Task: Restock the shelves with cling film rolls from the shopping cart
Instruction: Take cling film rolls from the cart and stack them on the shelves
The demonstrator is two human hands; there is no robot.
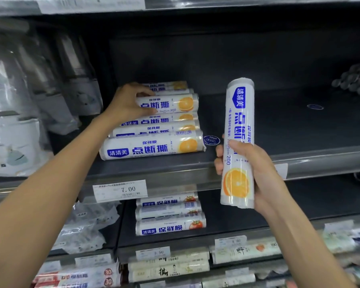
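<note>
Nearest, at right: gripping upright cling film roll in right hand, fingers curled round its lower half. Farther left, pinching top roll of sideways-lying stack on shelf with left hand. Needs turning level first.

清清美 and 点断撕 are printed on the upright roll. 7.00 is shown on the price tag, and 保鲜膜 on the tomato roll.

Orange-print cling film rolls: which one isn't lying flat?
The roll in the right hand, held upright. The other rolls lie sideways, stacked on the shelf, the left hand gripping one.
</note>
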